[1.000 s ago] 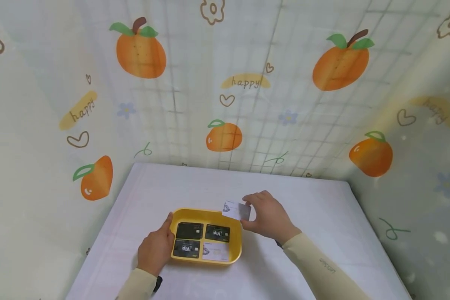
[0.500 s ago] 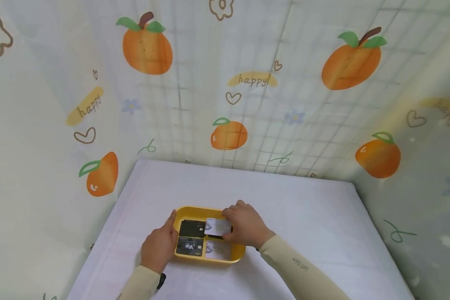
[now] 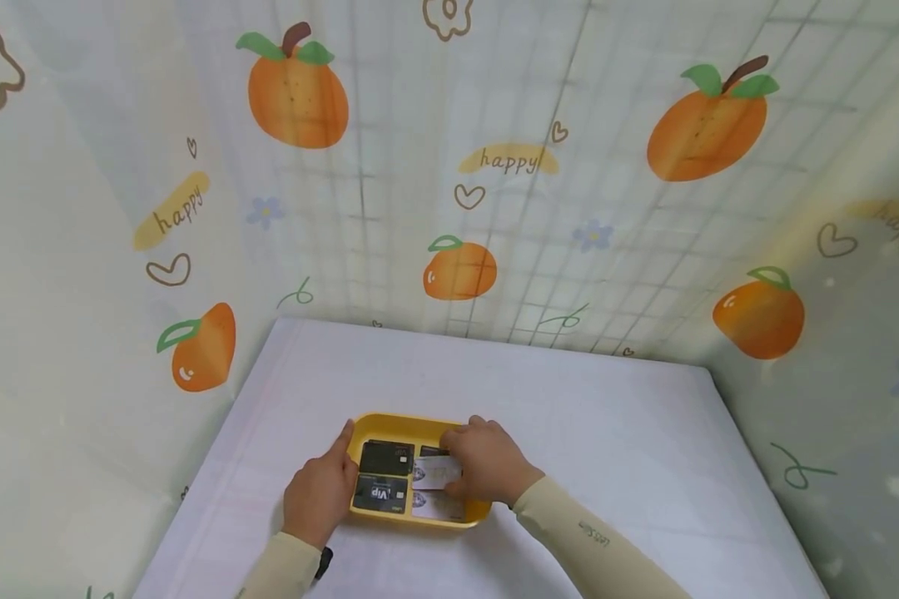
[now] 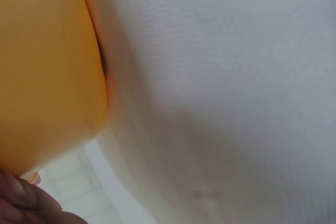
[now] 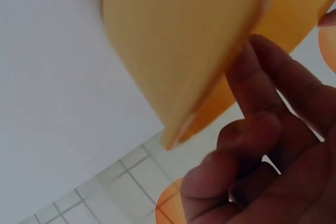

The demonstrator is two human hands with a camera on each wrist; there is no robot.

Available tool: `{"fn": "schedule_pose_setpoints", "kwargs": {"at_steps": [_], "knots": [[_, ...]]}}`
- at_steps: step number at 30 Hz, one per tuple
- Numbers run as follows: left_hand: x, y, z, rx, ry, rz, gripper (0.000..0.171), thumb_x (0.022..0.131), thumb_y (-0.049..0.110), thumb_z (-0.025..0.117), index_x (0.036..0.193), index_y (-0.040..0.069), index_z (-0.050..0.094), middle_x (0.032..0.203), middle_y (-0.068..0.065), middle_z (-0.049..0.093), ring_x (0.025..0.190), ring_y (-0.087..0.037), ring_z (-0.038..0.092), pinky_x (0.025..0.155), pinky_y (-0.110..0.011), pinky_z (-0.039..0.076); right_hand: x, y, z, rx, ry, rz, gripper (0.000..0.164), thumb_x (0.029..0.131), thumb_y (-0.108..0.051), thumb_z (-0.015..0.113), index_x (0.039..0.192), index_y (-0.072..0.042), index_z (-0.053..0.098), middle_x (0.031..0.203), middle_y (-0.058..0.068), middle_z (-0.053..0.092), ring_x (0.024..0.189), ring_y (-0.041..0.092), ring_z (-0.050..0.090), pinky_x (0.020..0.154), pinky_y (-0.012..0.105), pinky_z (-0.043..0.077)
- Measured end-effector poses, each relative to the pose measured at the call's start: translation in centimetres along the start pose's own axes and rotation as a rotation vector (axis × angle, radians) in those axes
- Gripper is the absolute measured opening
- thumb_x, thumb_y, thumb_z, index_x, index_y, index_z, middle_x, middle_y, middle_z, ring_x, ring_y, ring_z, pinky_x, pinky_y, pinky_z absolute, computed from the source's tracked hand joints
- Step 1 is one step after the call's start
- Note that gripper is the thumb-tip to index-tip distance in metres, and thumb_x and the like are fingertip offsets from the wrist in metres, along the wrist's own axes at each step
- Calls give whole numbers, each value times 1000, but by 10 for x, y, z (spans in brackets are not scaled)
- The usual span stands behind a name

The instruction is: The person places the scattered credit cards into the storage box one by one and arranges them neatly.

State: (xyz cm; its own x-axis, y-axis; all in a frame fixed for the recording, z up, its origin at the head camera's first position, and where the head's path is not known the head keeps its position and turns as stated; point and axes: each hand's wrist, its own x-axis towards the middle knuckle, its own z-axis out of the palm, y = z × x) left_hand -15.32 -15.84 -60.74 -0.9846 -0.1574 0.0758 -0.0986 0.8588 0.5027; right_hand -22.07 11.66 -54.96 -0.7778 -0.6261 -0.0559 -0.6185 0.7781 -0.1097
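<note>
A yellow plastic tray (image 3: 394, 426) stands on the white table. My left hand (image 3: 315, 501) holds it by the left side, one finger along the rim. Inside the tray my right hand (image 3: 492, 462) pinches a white card (image 3: 432, 472) at its right end; that end is covered by the fingers. Behind this card shows part of a black card (image 3: 431, 451), and in front lies another white card (image 3: 433, 505). On the left half are a black card (image 3: 385, 458) at the back and a black "Vip" card (image 3: 379, 493) in front. In the right wrist view the fingers reach over the tray wall (image 5: 173, 51).
The white tabletop (image 3: 592, 441) spreads around the tray. Behind and at both sides hangs a pale curtain (image 3: 389, 191) printed with oranges and the word "happy". A dark band (image 3: 324, 563) circles the left wrist.
My right hand has brought the white card from above the tray's back right rim down into the tray, then slid it towards the front. The left hand stays at the tray.
</note>
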Motion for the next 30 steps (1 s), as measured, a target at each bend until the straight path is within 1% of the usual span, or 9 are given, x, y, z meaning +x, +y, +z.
{"fn": "schedule_pose_setpoints", "kwargs": {"at_steps": [4, 8, 11, 14, 19, 21, 25, 30], "knots": [[0, 0, 0, -11, 4, 4, 61, 105, 25, 55, 164, 31, 42, 50, 3, 41, 42, -16, 36, 41, -32, 30, 0, 0, 2, -16, -2, -10, 52, 72, -50, 93, 111, -20, 79, 95, -12, 71, 79, 14, 47, 71, 34, 41], [-1, 0, 1, -6, -1, -6, 60, 105, 24, 55, 164, 31, 42, 50, 2, 40, 42, -17, 37, 42, -32, 30, -2, -1, 4, -38, 9, -23, 53, 70, -52, 93, 110, -20, 79, 94, -13, 69, 78, 14, 47, 70, 34, 40], [-2, 2, 1, -2, -1, -8, 60, 105, 24, 56, 163, 31, 43, 51, 2, 40, 42, -17, 37, 42, -32, 30, -3, 0, 7, -42, 23, -27, 54, 70, -51, 93, 111, -20, 78, 95, -13, 69, 79, 14, 47, 70, 35, 40], [-3, 3, 1, -1, 7, -4, 60, 104, 24, 56, 163, 30, 45, 51, 3, 39, 43, -17, 36, 42, -32, 30, -4, 1, 12, -50, 26, -17, 55, 71, -51, 92, 115, -21, 77, 99, -13, 70, 82, 14, 47, 73, 36, 41], [-4, 3, 1, -4, 22, 5, 59, 104, 24, 57, 162, 30, 46, 50, 4, 38, 42, -16, 35, 42, -31, 28, -8, 2, 15, -42, 25, 3, 57, 70, -45, 91, 120, -23, 75, 105, -12, 71, 85, 16, 46, 77, 39, 43], [-3, 2, 2, -5, 25, 9, 59, 104, 23, 58, 162, 29, 47, 50, 4, 38, 42, -15, 34, 41, -31, 28, -10, 3, 15, -35, 40, 2, 58, 69, -43, 91, 121, -23, 75, 106, -11, 71, 85, 16, 46, 76, 39, 42], [-2, 0, 2, -17, 24, 23, 60, 104, 22, 58, 162, 28, 46, 50, 5, 38, 42, -14, 34, 42, -31, 29, -12, 5, 15, -28, 80, -4, 58, 69, -45, 91, 121, -24, 74, 107, -11, 71, 83, 16, 44, 74, 38, 41], [2, 2, 1, -52, 19, 48, 61, 104, 19, 59, 163, 26, 45, 52, 5, 39, 42, -13, 35, 44, -29, 31, -14, 9, 10, -9, 117, -5, 59, 72, -49, 90, 122, -22, 75, 111, -9, 72, 82, 16, 44, 73, 37, 41]]}}
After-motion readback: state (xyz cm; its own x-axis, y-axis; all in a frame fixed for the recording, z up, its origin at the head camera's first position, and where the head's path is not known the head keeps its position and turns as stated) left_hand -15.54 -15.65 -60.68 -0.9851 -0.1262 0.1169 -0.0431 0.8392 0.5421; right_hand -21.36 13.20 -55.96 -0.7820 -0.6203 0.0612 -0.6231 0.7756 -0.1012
